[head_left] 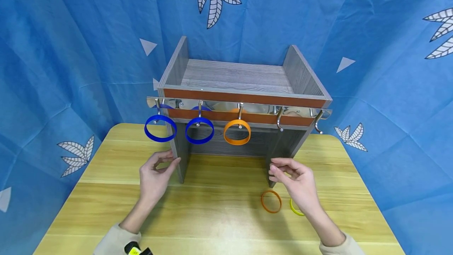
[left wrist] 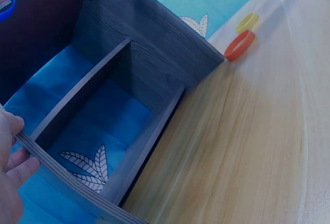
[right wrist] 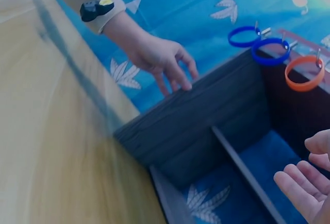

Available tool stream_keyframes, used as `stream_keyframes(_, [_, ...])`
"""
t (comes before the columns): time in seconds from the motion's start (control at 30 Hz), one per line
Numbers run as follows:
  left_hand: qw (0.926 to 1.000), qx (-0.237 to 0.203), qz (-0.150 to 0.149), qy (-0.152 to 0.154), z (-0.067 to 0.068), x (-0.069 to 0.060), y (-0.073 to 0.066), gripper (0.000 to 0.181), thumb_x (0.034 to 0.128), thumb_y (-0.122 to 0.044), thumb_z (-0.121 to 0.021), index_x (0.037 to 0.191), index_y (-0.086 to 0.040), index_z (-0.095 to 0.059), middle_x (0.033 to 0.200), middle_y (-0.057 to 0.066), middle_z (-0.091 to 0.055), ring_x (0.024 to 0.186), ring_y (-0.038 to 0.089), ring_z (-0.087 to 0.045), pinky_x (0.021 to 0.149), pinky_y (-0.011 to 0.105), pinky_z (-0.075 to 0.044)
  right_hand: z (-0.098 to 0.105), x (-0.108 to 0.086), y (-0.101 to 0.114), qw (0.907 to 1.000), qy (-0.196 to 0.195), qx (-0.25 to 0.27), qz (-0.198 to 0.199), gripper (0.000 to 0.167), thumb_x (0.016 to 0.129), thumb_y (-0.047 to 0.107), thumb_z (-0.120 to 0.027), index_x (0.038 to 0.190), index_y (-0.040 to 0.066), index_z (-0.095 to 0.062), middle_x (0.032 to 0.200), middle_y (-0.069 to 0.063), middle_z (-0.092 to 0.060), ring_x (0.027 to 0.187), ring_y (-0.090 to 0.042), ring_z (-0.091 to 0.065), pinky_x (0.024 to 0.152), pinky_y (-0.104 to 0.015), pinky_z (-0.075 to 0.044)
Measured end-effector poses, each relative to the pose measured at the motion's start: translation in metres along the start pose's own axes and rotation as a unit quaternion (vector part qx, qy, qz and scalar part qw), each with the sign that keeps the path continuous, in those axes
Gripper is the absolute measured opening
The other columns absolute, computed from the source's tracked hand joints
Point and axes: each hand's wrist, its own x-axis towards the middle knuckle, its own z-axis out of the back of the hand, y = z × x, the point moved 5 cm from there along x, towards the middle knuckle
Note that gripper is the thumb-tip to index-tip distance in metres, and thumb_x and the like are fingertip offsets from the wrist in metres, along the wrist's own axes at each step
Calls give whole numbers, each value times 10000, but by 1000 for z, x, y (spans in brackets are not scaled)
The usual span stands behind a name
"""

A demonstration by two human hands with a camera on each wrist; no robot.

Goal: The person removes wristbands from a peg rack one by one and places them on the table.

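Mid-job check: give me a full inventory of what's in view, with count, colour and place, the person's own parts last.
blue rings: 2, blue, on the first and second hooks from the left
hung orange ring: 1, orange, on the middle hook
loose orange ring: 1, orange, on the table, right side
yellow ring: 1, yellow, beside it
hooks: 5, silver, along the rail
rail: 1, silver, across the shelf unit's front
shelf unit: 1, grey with reddish-brown front, on the table
table: 1, light wood, below
backdrop: blue with pale prints, behind
wrist device: 1, black and yellow, left wrist
sleeves: 2, beige, forearms
left grip: 1, bare, at the unit's left front edge
right grip: 1, bare, near its right side
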Motion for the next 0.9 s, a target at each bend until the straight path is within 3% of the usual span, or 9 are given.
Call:
stream_keyframes(0.2, [10000,41,76,23,0,0,0,219,844,77,-828,1040,15,-753,955,-253,-702,859,-79,-689,667,125,-633,-12,5,14,9980,82,364,515,194,959,-108,-678,1144,-64,-716,1013,53,-793,856,-105,-775,764,-349,-696])
stream_keyframes(0.53, [10000,45,17,36,0,0,0,236,846,79,-825,1061,9,-754,961,-209,-710,859,-70,-689,673,126,-634,-31,12,34,9933,211,689,899,252,947,-129,-679,1166,-16,-729,1048,46,-784,918,-114,-777,797,-339,-697])
stream_keyframes(0.73, [10000,-2,-13,17,0,0,-1,227,847,79,-825,1051,5,-757,956,-189,-718,855,-66,-693,669,127,-634,-41,16,44,9906,-91,907,1017,262,930,-148,-687,1151,-15,-732,1040,19,-775,892,-136,-782,804,-347,-697])
stream_keyframes(0.9, [10000,-22,22,22,0,0,-1,215,855,67,-824,1046,-7,-762,957,-194,-722,854,-60,-697,665,129,-635,-48,21,51,9865,-329,979,1270,233,931,-136,-696,1156,-77,-717,1032,3,-768,878,-153,-780,804,-360,-697])
